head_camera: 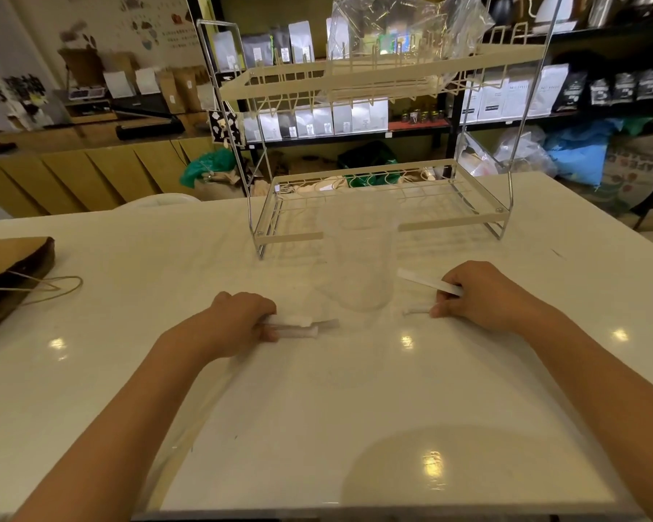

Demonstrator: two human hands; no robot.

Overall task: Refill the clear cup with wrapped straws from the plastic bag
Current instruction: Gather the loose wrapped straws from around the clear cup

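The clear cup (357, 265) stands upright on the white table, between my two hands and just in front of the wire rack. My left hand (242, 318) rests on the table to the cup's left, fingers closed on wrapped straws (298, 325) that stick out to the right. On the cup's right, my right hand (479, 295) grips other wrapped straws (426, 282); one points up-left, another lies low on the table. A crumpled clear plastic bag (393, 28) sits on the rack's top shelf.
A cream two-tier wire rack (377, 175) stands behind the cup. A brown paper bag with string handles (12, 273) lies at the table's left edge. Shelves with packaged goods fill the background.
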